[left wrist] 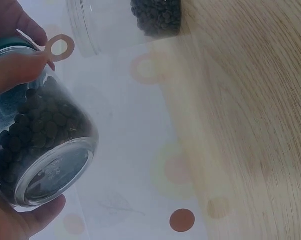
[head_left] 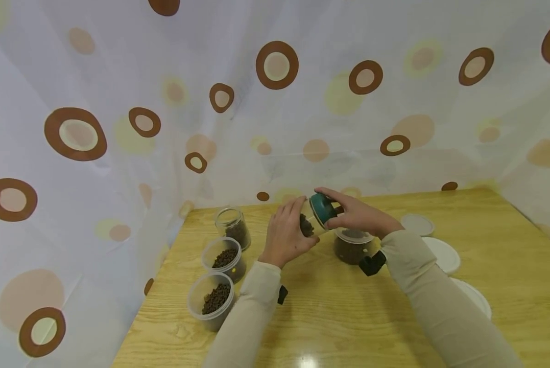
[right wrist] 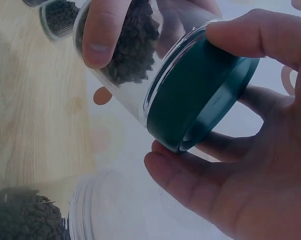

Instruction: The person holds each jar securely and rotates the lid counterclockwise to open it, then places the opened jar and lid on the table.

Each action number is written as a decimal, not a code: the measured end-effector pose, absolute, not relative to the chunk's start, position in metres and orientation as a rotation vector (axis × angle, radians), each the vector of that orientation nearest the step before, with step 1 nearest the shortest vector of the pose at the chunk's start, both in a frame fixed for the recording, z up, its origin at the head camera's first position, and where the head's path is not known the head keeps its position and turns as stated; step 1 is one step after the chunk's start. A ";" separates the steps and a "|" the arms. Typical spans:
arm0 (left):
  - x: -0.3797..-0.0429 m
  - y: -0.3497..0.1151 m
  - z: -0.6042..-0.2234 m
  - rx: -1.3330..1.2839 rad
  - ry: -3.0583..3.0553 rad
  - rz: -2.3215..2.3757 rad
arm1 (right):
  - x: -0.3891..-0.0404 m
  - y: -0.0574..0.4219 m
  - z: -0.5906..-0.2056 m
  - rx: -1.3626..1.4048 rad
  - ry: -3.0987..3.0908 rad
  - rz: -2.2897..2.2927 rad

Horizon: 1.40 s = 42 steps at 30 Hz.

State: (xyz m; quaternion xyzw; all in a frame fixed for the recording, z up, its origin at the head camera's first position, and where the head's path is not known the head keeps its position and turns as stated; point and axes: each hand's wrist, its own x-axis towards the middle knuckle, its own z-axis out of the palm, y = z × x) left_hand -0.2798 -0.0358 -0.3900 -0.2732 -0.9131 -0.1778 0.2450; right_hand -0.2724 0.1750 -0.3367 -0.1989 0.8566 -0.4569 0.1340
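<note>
A clear jar [head_left: 306, 225] of small dark pieces is held tilted above the table, its green lid [head_left: 323, 208] facing up and to the right. My left hand [head_left: 286, 234] grips the jar's body, with fingers and thumb around its lower half. On the lid, the fingertips and thumb of my right hand [head_left: 361, 213] hold the rim from opposite sides. The right wrist view shows the green lid [right wrist: 200, 95] seated on the jar's mouth. In the left wrist view the jar's round base [left wrist: 55, 172] faces the camera, and dark pieces lie along its lower side.
To the left stand an open glass jar [head_left: 238, 233] and two open plastic tubs [head_left: 231, 270] [head_left: 217, 318], all holding dark pieces. Another filled tub [head_left: 351, 251] stands beneath my right hand. White lids [head_left: 441, 255] lie at the right. A patterned curtain [head_left: 316, 112] hangs behind the table.
</note>
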 end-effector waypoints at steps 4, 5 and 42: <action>-0.280 -0.036 -0.389 -0.744 -2.489 -0.490 | -0.273 0.175 -0.336 -0.588 2.480 -1.321; -0.281 -0.036 -0.389 -0.745 -2.489 -0.495 | -0.273 0.175 -0.336 -0.586 2.479 -1.319; -0.279 -0.030 -0.393 -0.749 -2.474 -0.456 | -0.268 0.167 -0.326 -0.096 2.602 -1.169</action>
